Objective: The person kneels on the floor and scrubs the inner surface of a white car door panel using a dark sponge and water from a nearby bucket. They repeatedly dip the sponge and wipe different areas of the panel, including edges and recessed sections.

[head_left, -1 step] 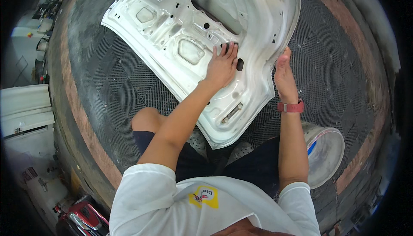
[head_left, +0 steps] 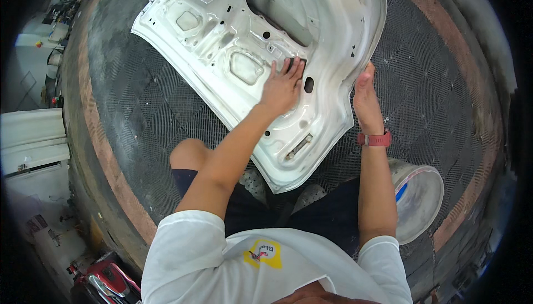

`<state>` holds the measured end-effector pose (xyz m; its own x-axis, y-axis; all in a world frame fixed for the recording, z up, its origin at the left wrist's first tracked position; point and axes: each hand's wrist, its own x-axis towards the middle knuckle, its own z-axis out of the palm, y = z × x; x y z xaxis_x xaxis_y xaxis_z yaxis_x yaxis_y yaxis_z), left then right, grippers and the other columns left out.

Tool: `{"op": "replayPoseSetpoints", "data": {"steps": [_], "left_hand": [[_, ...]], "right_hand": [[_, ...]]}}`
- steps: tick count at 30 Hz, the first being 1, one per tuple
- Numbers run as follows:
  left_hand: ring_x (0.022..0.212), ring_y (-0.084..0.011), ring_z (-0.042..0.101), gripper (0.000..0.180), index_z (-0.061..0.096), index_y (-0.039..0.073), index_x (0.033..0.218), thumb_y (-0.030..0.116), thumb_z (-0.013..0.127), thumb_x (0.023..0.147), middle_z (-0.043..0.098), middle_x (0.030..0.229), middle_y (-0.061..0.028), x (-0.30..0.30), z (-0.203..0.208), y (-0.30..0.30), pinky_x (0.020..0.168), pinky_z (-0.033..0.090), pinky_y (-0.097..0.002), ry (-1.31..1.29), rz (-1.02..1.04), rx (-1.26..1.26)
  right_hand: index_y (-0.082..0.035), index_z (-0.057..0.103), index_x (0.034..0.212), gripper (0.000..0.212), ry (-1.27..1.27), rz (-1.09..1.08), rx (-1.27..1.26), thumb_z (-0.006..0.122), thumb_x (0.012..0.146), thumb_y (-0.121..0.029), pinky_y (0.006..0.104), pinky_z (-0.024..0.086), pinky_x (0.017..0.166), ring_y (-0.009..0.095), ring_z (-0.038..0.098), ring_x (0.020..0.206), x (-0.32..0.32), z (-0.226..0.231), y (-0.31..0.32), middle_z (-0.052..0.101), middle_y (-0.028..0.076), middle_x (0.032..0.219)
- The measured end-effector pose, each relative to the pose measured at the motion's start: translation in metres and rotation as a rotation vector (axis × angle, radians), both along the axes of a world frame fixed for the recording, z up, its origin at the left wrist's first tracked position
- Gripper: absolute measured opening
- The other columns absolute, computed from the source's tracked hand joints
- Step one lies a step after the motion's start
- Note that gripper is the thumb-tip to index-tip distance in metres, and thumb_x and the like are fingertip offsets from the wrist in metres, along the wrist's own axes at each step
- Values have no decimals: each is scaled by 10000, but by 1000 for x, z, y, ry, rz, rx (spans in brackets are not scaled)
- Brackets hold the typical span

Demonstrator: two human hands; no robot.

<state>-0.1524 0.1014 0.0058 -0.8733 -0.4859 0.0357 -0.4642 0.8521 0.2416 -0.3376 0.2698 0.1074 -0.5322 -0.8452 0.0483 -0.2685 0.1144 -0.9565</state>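
Observation:
A large white car body panel [head_left: 250, 96], shaped like a door or tailgate shell with holes and pressed recesses, stretches in front of me. On its inner face lies my left hand [head_left: 282, 89], fingers spread and stretched away from me. A dark patch [head_left: 300, 65] shows between and beside those fingertips; whether it is a pad or a hole in the panel I cannot make out. My right hand [head_left: 367, 101], below a red wristwatch [head_left: 375, 139], holds the panel's right edge. Its thumb shows, while the other fingers are mostly hidden.
Black ridged floor tiles [head_left: 161, 99] with a reddish border [head_left: 105, 154] lie around the panel. A whitish bucket [head_left: 425, 204] with something blue inside lies by my right forearm. At the lower left stands a red and black machine [head_left: 111, 279]. White cabinets [head_left: 33, 132] line the left.
My left hand has slid slightly toward me and to the left over the panel. The panel has shifted very little, and my right hand stays at its edge.

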Motion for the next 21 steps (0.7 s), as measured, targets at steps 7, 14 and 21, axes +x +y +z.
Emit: {"op": "replayPoseSetpoints", "data": {"steps": [7, 14, 21], "left_hand": [[1641, -404, 283, 634, 328, 24, 1705, 290, 379, 1132, 327, 1779, -157, 8, -28, -38, 1333, 135, -647, 136, 399, -69], [1653, -437, 235, 687, 194, 5, 1736, 356, 293, 1154, 252, 1799, -197, 17, -48, -130, 1311, 116, -700, 64, 620, 35], [1657, -449, 213, 700, 111, 79, 1763, 388, 307, 1166, 174, 1801, -267, -5, -40, -67, 1302, 134, -706, 123, 462, 201]], "right_hand": [[-12, 271, 1664, 939, 34, -3, -74, 258, 1097, -761, 452, 332, 1261, 387, 478, 1481, 1, -6, -5, 481, 259, 1565], [-10, 287, 1649, 919, 41, -2, -51, 282, 1104, -750, 464, 365, 1235, 375, 503, 1460, -1, -2, -7, 493, 243, 1564], [-36, 277, 1673, 956, 68, -66, 5, 240, 1083, -787, 445, 309, 1276, 355, 432, 1517, -6, -9, -2, 446, 235, 1619]]}}
